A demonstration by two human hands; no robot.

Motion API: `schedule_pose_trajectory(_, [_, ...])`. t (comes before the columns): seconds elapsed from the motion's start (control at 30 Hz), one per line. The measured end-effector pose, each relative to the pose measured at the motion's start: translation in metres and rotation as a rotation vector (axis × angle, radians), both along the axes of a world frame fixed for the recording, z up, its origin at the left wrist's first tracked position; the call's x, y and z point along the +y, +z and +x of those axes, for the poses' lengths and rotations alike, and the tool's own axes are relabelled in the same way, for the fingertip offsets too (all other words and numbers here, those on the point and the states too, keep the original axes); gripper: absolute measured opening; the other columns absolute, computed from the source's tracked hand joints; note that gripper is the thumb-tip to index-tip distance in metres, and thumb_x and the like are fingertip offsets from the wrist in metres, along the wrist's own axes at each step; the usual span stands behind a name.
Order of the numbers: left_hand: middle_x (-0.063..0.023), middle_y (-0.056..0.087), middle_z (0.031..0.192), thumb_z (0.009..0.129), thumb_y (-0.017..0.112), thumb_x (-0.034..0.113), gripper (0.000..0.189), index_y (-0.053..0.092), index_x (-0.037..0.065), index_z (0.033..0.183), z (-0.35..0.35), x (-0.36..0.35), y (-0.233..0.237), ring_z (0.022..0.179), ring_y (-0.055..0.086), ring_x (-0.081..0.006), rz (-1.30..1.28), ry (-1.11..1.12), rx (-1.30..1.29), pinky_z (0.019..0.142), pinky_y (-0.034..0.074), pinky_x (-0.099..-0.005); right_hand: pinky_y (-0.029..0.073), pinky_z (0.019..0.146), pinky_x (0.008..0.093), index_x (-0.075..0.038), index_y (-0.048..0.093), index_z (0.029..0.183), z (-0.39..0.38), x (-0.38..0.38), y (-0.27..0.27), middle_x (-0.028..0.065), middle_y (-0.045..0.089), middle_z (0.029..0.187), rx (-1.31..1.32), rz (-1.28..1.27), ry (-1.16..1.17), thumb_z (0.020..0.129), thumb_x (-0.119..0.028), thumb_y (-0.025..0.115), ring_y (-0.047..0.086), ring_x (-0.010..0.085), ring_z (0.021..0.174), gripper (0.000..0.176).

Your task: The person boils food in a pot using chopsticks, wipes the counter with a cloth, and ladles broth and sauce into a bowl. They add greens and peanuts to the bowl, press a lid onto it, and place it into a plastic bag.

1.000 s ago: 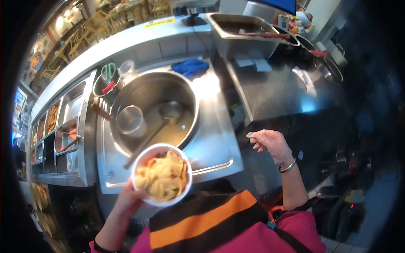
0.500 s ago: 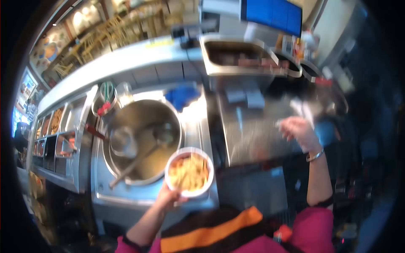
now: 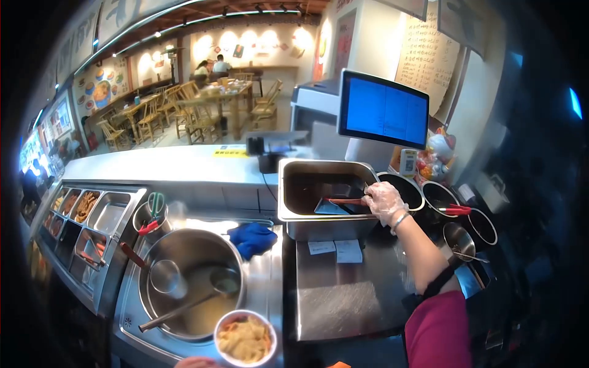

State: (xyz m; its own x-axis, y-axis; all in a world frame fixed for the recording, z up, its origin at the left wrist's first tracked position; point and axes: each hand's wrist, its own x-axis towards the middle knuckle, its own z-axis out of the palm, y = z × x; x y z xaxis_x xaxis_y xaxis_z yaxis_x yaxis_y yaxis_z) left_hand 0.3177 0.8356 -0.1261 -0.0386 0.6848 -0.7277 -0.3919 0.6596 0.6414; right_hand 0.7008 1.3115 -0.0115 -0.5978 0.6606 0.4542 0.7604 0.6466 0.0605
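Observation:
My left hand [image 3: 197,362], mostly cut off by the bottom edge, holds a white bowl [image 3: 272,328] from its left side. Pale yellow, noodle-like pieces fill the bowl, which is beside the front right rim of a large steel pot [image 3: 240,260]. My right hand [image 3: 385,203], in a clear plastic glove, reaches to the right side of a deep rectangular steel pan [image 3: 285,205] of dark liquid. Its fingers are closed on the end of a red-handled utensil [image 3: 346,201] that lies across the pan; I cannot make out its working end.
The pot contains a ladle [image 3: 181,311] and a clear container [image 3: 167,277]. A blue cloth [image 3: 253,240] lies behind it. Paper slips [image 3: 348,251] rest on the steel counter. Round pots [image 3: 402,184] stand right of the pan, below a screen [image 3: 384,110]. Food trays [image 3: 113,211] are at left.
My right hand has moved from above the steel counter to the rectangular pan and taken hold of the red-handled utensil. The view has tilted up; the bowl appears lower and further left.

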Motion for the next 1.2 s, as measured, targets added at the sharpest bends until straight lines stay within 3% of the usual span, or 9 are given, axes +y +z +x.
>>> schedule_pose_trajectory(0.07, [-0.0112,0.057,0.094,0.085,0.049,0.012,0.033,0.044,-0.003,0.114,0.010,0.009,0.029,0.063,0.058,-0.0127,-0.002,0.245,0.045,0.051,0.050,-0.0221,0.045,0.072,0.0378,-0.006,0.064,0.075,-0.003,0.023,0.000,0.0141,0.060,0.074,-0.125,-0.015,-0.081,0.077,-0.026,0.054,0.058,0.0296,0.073,0.023])
schedule_pose_trajectory(0.13, [-0.0176,0.056,0.102,0.082,0.053,0.018,0.038,0.042,0.006,0.117,-0.036,-0.014,-0.012,0.077,0.062,-0.0281,0.203,0.261,0.109,0.062,0.054,-0.0368,0.045,0.074,0.0381,-0.004,0.065,0.079,-0.007,0.028,0.009,0.0152,0.061,0.081,-0.330,-0.333,-0.206,0.078,-0.031,0.055,0.058,0.0299,0.081,0.028])
schedule_pose_trajectory(0.2, [-0.0126,0.054,0.105,0.082,0.051,0.017,0.034,0.045,0.006,0.114,-0.050,-0.015,-0.026,0.071,0.060,-0.0199,0.328,0.852,0.464,0.054,0.051,-0.0290,0.045,0.075,0.0375,-0.005,0.066,0.080,-0.012,0.019,0.025,0.0164,0.062,0.082,-0.245,-0.584,-0.230,0.078,-0.038,0.056,0.058,0.0309,0.083,0.034])
schedule_pose_trajectory(0.3, [-0.0240,0.037,0.125,0.077,0.049,0.001,0.062,0.024,0.013,0.133,-0.098,-0.025,-0.083,0.105,0.048,-0.0277,0.170,0.952,0.823,0.064,0.049,-0.0304,0.045,0.075,0.0385,-0.005,0.065,0.081,-0.019,0.019,0.039,0.0161,0.062,0.081,-0.168,-0.873,-0.249,0.076,-0.037,0.059,0.059,0.0312,0.080,0.034])
schedule_pose_trajectory(0.47, [-0.0200,0.036,0.126,0.082,0.052,0.015,0.056,0.028,0.017,0.132,-0.139,-0.026,-0.158,0.094,0.049,-0.0164,-0.007,0.949,1.077,0.053,0.043,-0.0245,0.049,0.067,0.0373,-0.002,0.064,0.076,-0.023,0.032,0.035,0.0176,0.061,0.076,-0.407,-0.346,-0.009,0.075,-0.028,0.060,0.061,0.0308,0.076,0.026])
schedule_pose_trajectory(0.6, [-0.0054,0.040,0.124,0.082,0.050,0.031,0.054,0.029,0.026,0.131,-0.115,-0.001,-0.130,0.080,0.045,-0.0160,-0.159,0.876,0.845,0.050,0.040,-0.0271,0.048,0.062,0.0384,-0.003,0.059,0.079,-0.027,0.019,0.038,0.0143,0.060,0.072,-0.466,-0.205,0.147,0.068,-0.014,0.057,0.061,0.0291,0.073,0.016])
schedule_pose_trajectory(0.8, [-0.0100,0.026,0.136,0.078,0.048,0.044,0.063,0.024,0.024,0.133,-0.117,0.008,-0.133,0.116,0.035,-0.0322,-0.103,1.126,0.581,0.076,0.039,-0.0482,0.049,0.059,0.0337,0.001,0.058,0.078,-0.020,0.025,0.047,0.0162,0.059,0.073,-0.520,-0.193,0.314,0.067,-0.010,0.055,0.062,0.0282,0.068,0.016])
schedule_pose_trajectory(1.0, [-0.0088,0.026,0.136,0.076,0.050,0.044,0.062,0.028,0.024,0.130,-0.139,-0.002,-0.146,0.115,0.035,-0.0311,-0.044,1.168,0.436,0.079,0.036,-0.0482,0.048,0.051,0.0360,0.004,0.051,0.107,-0.015,0.037,0.046,0.0146,0.060,0.072,-0.637,-0.283,0.294,0.074,-0.013,0.050,0.061,0.0269,0.063,0.037])
schedule_pose_trajectory(1.2, [-0.0066,0.033,0.131,0.071,0.054,0.045,0.064,0.031,0.026,0.128,-0.151,-0.001,-0.145,0.107,0.040,-0.0260,-0.173,1.184,0.588,0.074,0.038,-0.0452,0.047,0.052,0.0379,0.002,0.052,0.101,-0.011,0.046,0.044,0.0135,0.060,0.069,-0.559,-0.393,0.285,0.082,-0.020,0.049,0.060,0.0291,0.064,0.029])
